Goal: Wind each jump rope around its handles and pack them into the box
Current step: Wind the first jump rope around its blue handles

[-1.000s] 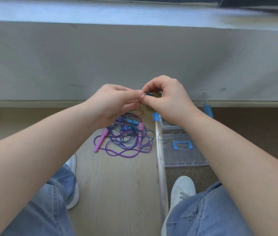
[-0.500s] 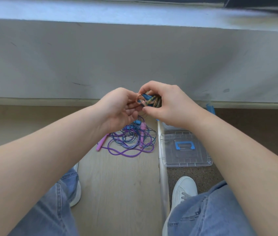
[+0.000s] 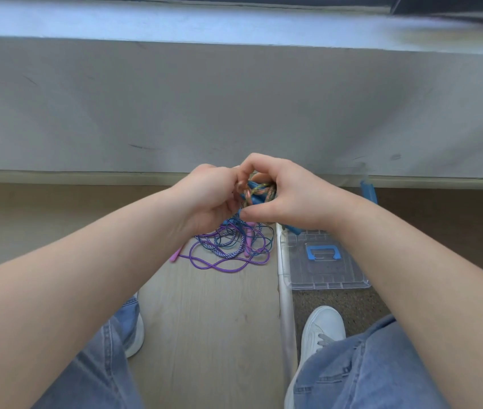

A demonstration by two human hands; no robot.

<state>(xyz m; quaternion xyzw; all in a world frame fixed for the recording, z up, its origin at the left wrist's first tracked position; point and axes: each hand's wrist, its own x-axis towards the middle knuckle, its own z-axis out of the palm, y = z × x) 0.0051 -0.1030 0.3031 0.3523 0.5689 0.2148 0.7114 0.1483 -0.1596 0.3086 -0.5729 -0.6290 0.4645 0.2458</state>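
- The right hand (image 3: 289,196) is wrapped around a wound jump rope (image 3: 259,191). The thumb is tucked under it and the index finger arches over the top.
- That bundle is a multicoloured braided cord coiled around blue handles (image 3: 253,199), sitting right between the two hands.
- The left hand (image 3: 207,199) has its fingers curled in against the bundle's left end, pinching what looks like a small loop of the cord. Can't make out the exact grip, the fingers hide it.
- Directly below both hands on the floor there's a tangled pile of loose ropes (image 3: 231,250), purple and blue-white braided. One pink handle (image 3: 176,255) sticks out under the left wrist and another is buried in the middle.
- Under the right wrist lies a clear plastic lid (image 3: 327,273) with a blue carry handle (image 3: 322,252), flat on the dark carpet.
- The box is mostly hidden behind the right hand, so I can't say what's in it. Only a blue clip (image 3: 369,192) pokes out just past the right wrist.
- Closer to the body than the hands are jeans and white sneakers (image 3: 320,332), one either side of a light wood strip of floor.
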